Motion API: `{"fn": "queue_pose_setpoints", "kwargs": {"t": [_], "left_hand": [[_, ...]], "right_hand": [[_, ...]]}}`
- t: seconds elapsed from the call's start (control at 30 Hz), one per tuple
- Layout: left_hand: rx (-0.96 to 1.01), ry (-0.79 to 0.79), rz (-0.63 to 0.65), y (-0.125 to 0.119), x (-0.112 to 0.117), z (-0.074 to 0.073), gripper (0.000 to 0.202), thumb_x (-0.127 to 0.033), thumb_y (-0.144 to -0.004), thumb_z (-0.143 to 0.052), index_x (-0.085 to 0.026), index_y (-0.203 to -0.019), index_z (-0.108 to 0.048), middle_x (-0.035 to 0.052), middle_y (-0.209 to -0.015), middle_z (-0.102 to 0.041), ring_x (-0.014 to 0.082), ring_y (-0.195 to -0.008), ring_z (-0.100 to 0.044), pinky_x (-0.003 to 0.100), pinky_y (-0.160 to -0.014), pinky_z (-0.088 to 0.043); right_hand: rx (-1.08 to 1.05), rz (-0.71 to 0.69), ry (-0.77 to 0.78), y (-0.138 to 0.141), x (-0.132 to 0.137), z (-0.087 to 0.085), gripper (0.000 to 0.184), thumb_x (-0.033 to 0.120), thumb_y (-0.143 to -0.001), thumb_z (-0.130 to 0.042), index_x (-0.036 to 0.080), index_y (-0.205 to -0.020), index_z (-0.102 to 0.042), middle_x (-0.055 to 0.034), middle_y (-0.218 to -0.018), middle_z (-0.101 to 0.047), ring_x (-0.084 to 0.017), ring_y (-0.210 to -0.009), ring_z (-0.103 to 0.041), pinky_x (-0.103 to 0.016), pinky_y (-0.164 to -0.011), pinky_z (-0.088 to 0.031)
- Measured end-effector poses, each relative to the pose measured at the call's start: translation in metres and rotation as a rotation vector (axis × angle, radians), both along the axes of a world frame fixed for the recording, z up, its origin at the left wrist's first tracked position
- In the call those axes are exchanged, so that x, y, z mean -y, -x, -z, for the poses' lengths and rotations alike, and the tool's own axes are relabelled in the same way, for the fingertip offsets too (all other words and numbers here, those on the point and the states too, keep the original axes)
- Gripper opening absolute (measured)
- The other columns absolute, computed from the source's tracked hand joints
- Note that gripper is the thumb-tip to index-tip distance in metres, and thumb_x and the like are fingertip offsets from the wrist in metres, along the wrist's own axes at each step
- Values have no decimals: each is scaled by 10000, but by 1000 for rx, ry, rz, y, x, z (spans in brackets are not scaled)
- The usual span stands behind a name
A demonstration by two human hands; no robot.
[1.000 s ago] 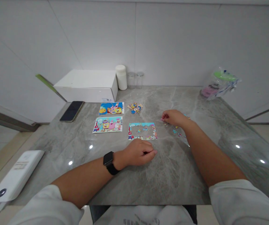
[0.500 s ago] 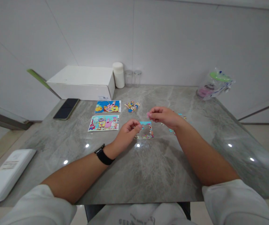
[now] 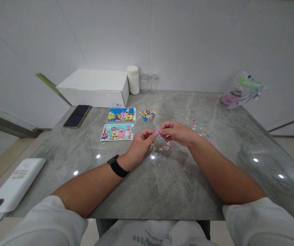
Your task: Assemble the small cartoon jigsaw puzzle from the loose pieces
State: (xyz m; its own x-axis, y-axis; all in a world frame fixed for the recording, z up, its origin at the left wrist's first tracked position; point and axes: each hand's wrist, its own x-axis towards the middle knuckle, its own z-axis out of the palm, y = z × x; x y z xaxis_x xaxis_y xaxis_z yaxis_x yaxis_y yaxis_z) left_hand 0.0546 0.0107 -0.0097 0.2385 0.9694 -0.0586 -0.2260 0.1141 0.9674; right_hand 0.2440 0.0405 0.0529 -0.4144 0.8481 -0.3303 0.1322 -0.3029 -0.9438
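A small pink jigsaw puzzle piece (image 3: 157,131) is pinched in the fingertips of my right hand (image 3: 177,132). Against its other side, the thumb and fingers of my left hand (image 3: 142,142) are closed, so the piece sits between both hands. Just below them lies a partly joined jigsaw puzzle (image 3: 166,147) on the grey table, its upper part mostly covered by my hands. Loose puzzle pieces (image 3: 200,128) are scattered to the right of my right hand. A cartoon picture card (image 3: 117,132) lies to the left of my left hand.
Behind that card lies a second, blue picture card (image 3: 121,114), beside a heap of puzzle pieces (image 3: 148,114). A white box (image 3: 93,85), a white bottle (image 3: 133,80) and two glass jars (image 3: 149,84) stand along the wall. A phone (image 3: 77,116), power bank (image 3: 16,184) and bagged cup (image 3: 241,90) occupy the sides.
My right hand has come left and down with the pink piece, meeting my left fingertips above the puzzle. More loose pieces on the right are uncovered. The whole view has shifted slightly.
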Motion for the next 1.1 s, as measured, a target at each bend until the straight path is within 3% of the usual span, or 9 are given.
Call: {"fn": "queue_pose_setpoints", "kwargs": {"t": [0.43,0.93,1.1], "left_hand": [[-95,-1,-28,-2,2,-2,420,-560,-778,-795,-170,-801,-641,-73,-572,-457,77,-540,-380,226,-534,-290],[-85,-8,-11,-2,3,-1,399,-539,-810,-781,-168,-786,-635,-62,-605,-491,77,-554,-393,224,-546,-309],[-106,-36,-17,-2,2,-2,390,-536,-801,-785,-169,-787,-651,-54,-611,-505,89,-580,-421,228,-563,-331]], "right_hand": [[153,0,-190,-3,-3,6,264,431,-712,-772,201,-743,-646,37,-647,-571,-111,-605,-488,-261,-566,-394],[192,-21,-206,-5,-4,3,276,440,-720,-763,200,-745,-629,30,-660,-577,-108,-598,-476,-259,-559,-384],[234,-91,-274,-9,-4,2,258,437,-770,-742,202,-841,-659,25,-716,-601,-120,-636,-509,-260,-563,-406]]}}
